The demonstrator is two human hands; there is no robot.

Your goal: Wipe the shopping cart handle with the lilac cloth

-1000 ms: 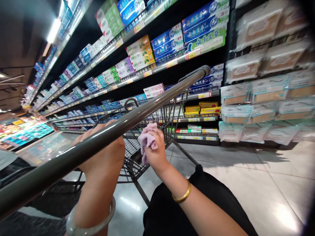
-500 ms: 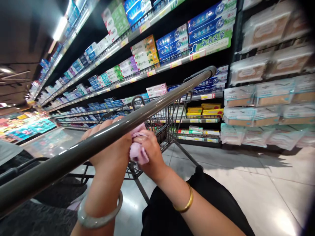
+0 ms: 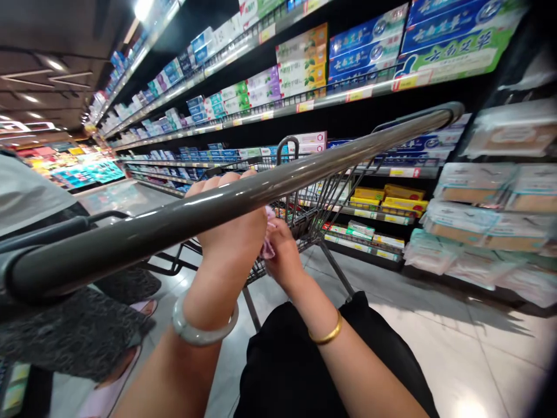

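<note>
A dark grey shopping cart handle point(image 3: 165, 235) runs slantwise across the front of the wire shopping cart point(image 3: 319, 212). My left hand point(image 3: 232, 232) reaches under and beyond this bar, its knuckles showing above it. The fingers look curled, but what they close on is hidden. Close beside it, my right hand point(image 3: 282, 249) is closed on a crumpled pink cloth point(image 3: 268, 247), pressed in between the two hands against the cart's rear. A pale bangle point(image 3: 204, 328) circles my left wrist and a gold bangle point(image 3: 326, 334) my right.
Shelves of boxed goods point(image 3: 302, 61) line the aisle ahead. Bagged packs point(image 3: 474, 223) hang at the right. Another person in patterned trousers point(image 3: 65, 325) and pink slippers stands close at the left. Pale tiled floor point(image 3: 470, 342) lies to the right; my black-clad knee point(image 3: 300, 360) is below.
The view has swung, so the handle, cart and both hands sit further right. Less of the pink cloth shows between my hands. More of the person at the left is visible.
</note>
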